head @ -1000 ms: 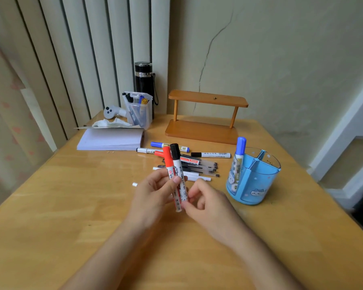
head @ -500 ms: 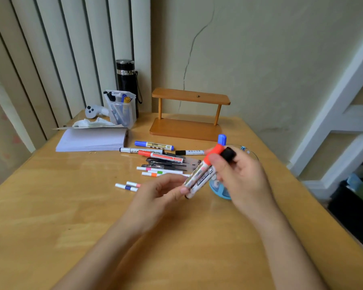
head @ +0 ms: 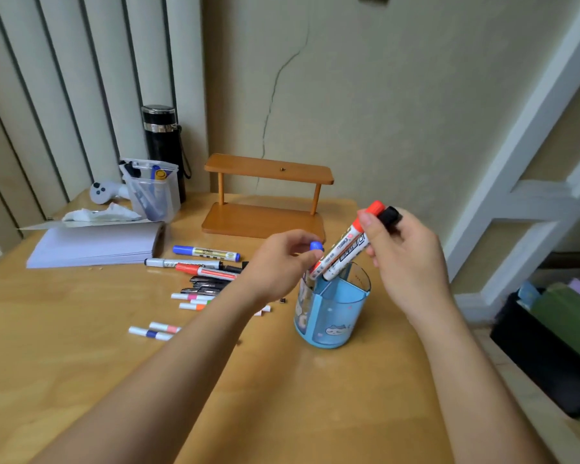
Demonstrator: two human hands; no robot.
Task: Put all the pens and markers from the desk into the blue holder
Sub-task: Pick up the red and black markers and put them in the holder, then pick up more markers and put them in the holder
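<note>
The blue holder point(head: 335, 316) stands on the desk right of centre. My right hand point(head: 406, 256) grips a red-capped marker point(head: 340, 247) and a black-capped marker point(head: 352, 259) together, tilted, with their lower ends inside the holder's rim. My left hand point(head: 278, 262) pinches the cap of a blue-capped marker point(head: 316, 246) that stands in the holder. Left of the holder lie a blue marker point(head: 205, 253), a black pen point(head: 181, 262), a red marker point(head: 208, 271), several black pens point(head: 205, 284) and several small coloured markers point(head: 151, 333).
A wooden shelf point(head: 265, 202) stands at the back. A clear holder point(head: 153, 192), a black flask point(head: 163, 139), a white controller point(head: 103, 192) and a paper stack point(head: 94, 244) occupy the back left. A black bin point(head: 546, 356) sits on the floor past the desk's right edge.
My right hand carried the two markers right and lowered their ends into the holder. My left hand let go of them and moved to the blue cap.
</note>
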